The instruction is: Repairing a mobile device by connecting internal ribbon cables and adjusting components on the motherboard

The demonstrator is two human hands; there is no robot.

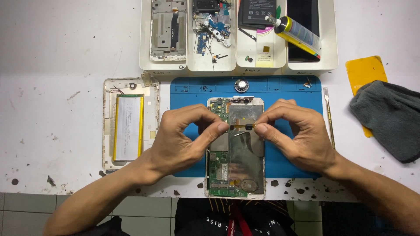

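Left hand (181, 137) and right hand (293, 133) pinched small flex cable part (245, 126) between fingertips — over opened tablet (236, 168) lying on blue mat (288, 94).

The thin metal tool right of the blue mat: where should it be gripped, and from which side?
Probably at the middle of its long shaft, coming from above. The metal tool lies flat and straight on the white table, between the blue mat and the grey cloth, with bare table on both long sides for fingertips.
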